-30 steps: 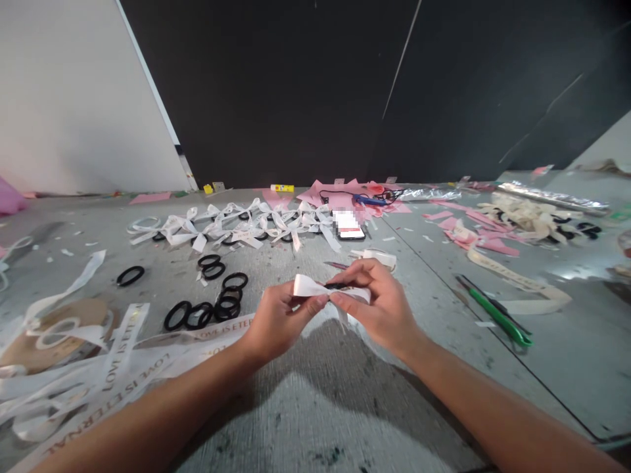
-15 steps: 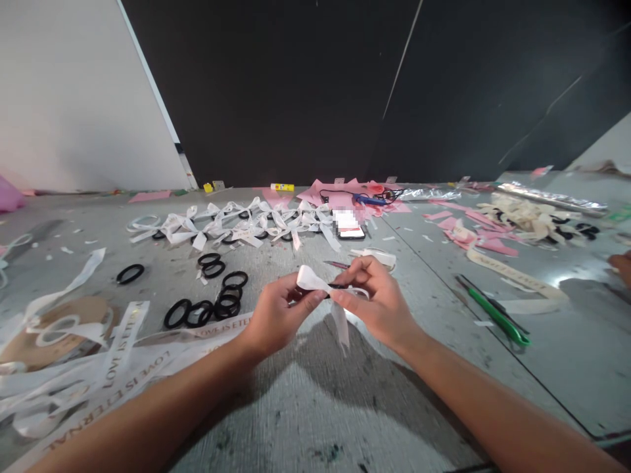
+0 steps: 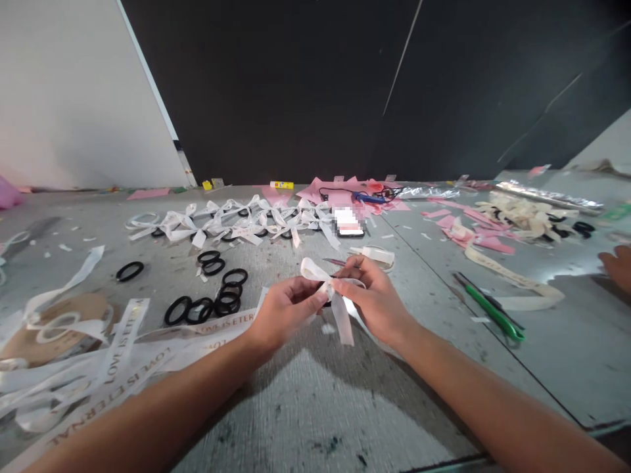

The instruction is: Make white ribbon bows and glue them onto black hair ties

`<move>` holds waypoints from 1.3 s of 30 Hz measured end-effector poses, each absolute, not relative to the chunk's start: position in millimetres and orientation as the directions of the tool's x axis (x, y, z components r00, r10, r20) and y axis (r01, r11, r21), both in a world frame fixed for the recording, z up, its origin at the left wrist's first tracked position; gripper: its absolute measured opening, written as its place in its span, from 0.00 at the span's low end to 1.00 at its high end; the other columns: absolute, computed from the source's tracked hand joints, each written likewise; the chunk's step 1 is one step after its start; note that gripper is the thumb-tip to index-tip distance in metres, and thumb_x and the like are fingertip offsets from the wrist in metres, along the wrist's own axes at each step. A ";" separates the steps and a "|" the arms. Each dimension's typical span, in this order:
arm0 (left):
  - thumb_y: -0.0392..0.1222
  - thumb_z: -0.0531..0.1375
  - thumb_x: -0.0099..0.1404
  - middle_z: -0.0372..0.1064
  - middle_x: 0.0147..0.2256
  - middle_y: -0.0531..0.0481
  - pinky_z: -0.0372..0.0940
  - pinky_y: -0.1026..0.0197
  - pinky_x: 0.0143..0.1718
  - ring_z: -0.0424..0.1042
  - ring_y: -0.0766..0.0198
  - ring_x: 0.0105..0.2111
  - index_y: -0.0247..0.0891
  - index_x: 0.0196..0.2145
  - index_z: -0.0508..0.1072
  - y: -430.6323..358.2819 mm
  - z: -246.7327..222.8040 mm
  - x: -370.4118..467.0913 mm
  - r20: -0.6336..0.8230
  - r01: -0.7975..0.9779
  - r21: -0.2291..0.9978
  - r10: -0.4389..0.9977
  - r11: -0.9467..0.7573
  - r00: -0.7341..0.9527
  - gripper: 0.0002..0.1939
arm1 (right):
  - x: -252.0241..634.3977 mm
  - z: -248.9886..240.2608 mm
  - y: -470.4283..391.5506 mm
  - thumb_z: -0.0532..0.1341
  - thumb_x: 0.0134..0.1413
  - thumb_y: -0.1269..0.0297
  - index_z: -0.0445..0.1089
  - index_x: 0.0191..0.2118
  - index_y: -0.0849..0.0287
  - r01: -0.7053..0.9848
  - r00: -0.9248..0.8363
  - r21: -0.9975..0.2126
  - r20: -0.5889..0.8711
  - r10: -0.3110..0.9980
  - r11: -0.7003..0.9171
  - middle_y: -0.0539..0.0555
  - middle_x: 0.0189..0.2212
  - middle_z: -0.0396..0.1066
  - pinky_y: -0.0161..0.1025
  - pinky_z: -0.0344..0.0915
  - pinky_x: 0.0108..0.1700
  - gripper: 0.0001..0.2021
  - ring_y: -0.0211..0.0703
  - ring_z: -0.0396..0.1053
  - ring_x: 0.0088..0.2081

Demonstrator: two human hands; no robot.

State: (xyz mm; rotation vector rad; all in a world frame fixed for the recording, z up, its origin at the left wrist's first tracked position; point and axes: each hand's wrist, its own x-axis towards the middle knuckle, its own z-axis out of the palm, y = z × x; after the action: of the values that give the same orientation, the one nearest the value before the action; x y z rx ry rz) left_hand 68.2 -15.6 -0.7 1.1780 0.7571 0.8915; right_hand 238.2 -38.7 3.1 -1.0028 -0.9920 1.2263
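Between my hands is a white ribbon bow [image 3: 342, 320], its loop pointing up to the left and a tail hanging down. My left hand [image 3: 282, 311] is closed, thumb and fingers pinching the bow's left side near the knot. From the other side, my right hand [image 3: 378, 302] pinches the ribbon at the knot, thumb across it. A bit of black band shows behind the knot, mostly hidden by fingers. Several black hair ties [image 3: 227, 302] lie left of my hands. Printed white ribbon [image 3: 148, 368] spreads beside my left forearm, near a cardboard spool [image 3: 91, 312].
A row of white bows on black hair ties [image 3: 241, 220] lies behind, beside a phone [image 3: 349, 223]. Green-handled scissors or cutter [image 3: 493, 315] and cream ribbon [image 3: 522, 279] are at right. Farther off are a cream bow pile [image 3: 530, 213], pink scraps [image 3: 340, 190] and another person's hand [image 3: 618, 266].
The ribbon at the knot has been drawn into a clearer bow, and its hanging tail has turned broad side out. A strip now shows below my right hand. The other person's hand has come further into view.
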 end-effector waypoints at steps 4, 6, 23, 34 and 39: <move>0.41 0.70 0.53 0.75 0.33 0.47 0.65 0.60 0.35 0.71 0.64 0.31 0.36 0.35 0.77 -15.5 -6.7 70.3 -0.070 -0.245 0.951 0.904 0.188 0.422 0.12 | 235.4 1.2 -38.6 0.73 0.41 0.62 0.63 0.40 0.52 -0.315 0.057 -0.948 -0.064 0.996 -0.043 0.47 0.34 0.72 0.38 0.68 0.30 0.21 0.39 0.72 0.29; 0.41 0.70 0.53 0.75 0.33 0.48 0.65 0.61 0.35 0.70 0.65 0.30 0.36 0.34 0.78 -15.1 -7.8 69.6 -0.073 -0.267 0.943 0.905 0.200 0.418 0.11 | 235.5 1.3 -39.1 0.73 0.42 0.61 0.65 0.41 0.53 -0.262 0.062 -0.965 -0.044 0.997 -0.027 0.48 0.35 0.73 0.37 0.67 0.31 0.21 0.39 0.72 0.30; 0.42 0.70 0.54 0.74 0.29 0.51 0.62 0.63 0.32 0.68 0.68 0.27 0.34 0.32 0.79 -13.7 -4.9 65.7 -0.096 -0.260 0.938 0.893 0.229 0.440 0.10 | 237.0 9.8 -42.4 0.68 0.49 0.60 0.63 0.43 0.55 0.146 0.040 -0.959 0.252 0.967 0.244 0.55 0.36 0.77 0.44 0.70 0.39 0.18 0.46 0.76 0.39; 0.43 0.70 0.53 0.75 0.30 0.48 0.63 0.61 0.33 0.69 0.65 0.29 0.34 0.32 0.79 -14.6 -3.4 65.5 -0.072 -0.237 0.955 0.913 0.180 0.402 0.11 | 237.1 11.2 -43.0 0.69 0.47 0.61 0.62 0.42 0.54 0.182 0.086 -0.954 0.255 0.963 0.236 0.54 0.33 0.77 0.44 0.70 0.36 0.18 0.47 0.77 0.36; 0.44 0.70 0.53 0.76 0.34 0.46 0.64 0.60 0.38 0.71 0.63 0.34 0.34 0.35 0.79 -15.3 -5.4 65.6 -0.066 -0.267 0.944 0.902 0.195 0.426 0.14 | 237.3 10.5 -43.2 0.69 0.47 0.61 0.61 0.41 0.54 0.208 0.100 -0.950 0.257 0.961 0.232 0.53 0.33 0.78 0.41 0.69 0.33 0.18 0.46 0.76 0.34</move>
State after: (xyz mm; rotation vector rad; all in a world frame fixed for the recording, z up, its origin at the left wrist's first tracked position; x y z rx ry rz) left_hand 65.6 -15.3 -5.4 1.0620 0.7436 0.9350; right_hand 237.3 -43.2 10.5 -1.2158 -1.3611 0.8341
